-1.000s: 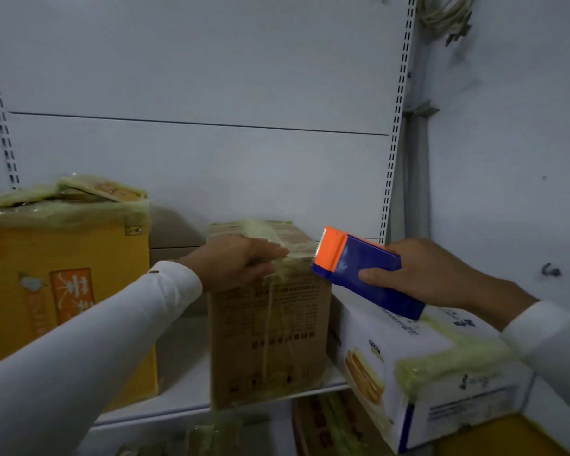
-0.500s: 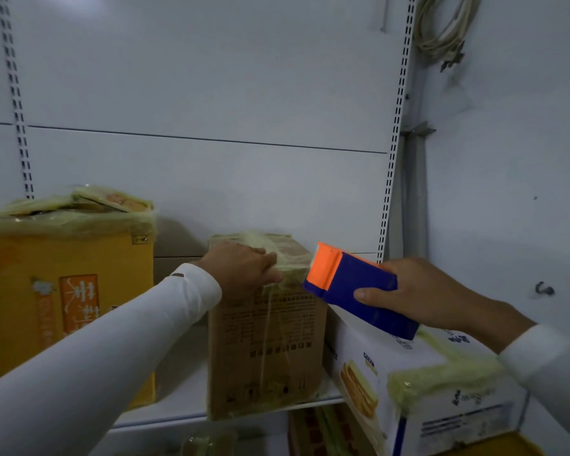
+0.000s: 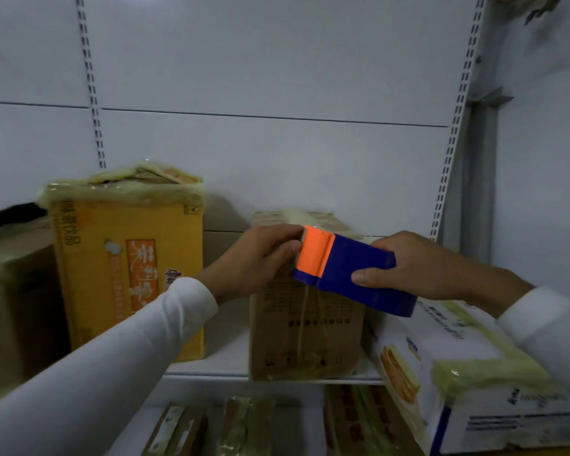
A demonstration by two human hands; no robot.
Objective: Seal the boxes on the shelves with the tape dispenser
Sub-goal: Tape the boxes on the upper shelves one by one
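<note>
Right hand (image 3: 422, 264) gripping tape dispenser (image 3: 343, 268), left hand (image 3: 257, 258) pinching

White shelf (image 3: 211, 370) w/ yellow box (image 3: 125, 274), brown box (image 3: 306, 324) & white box (image 3: 458, 373) on it.

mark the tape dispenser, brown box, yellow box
tape dispenser (image 3: 352, 271), head view, blue body
brown box (image 3: 306, 327), head view, front face
yellow box (image 3: 112, 258), head view, front face
</note>
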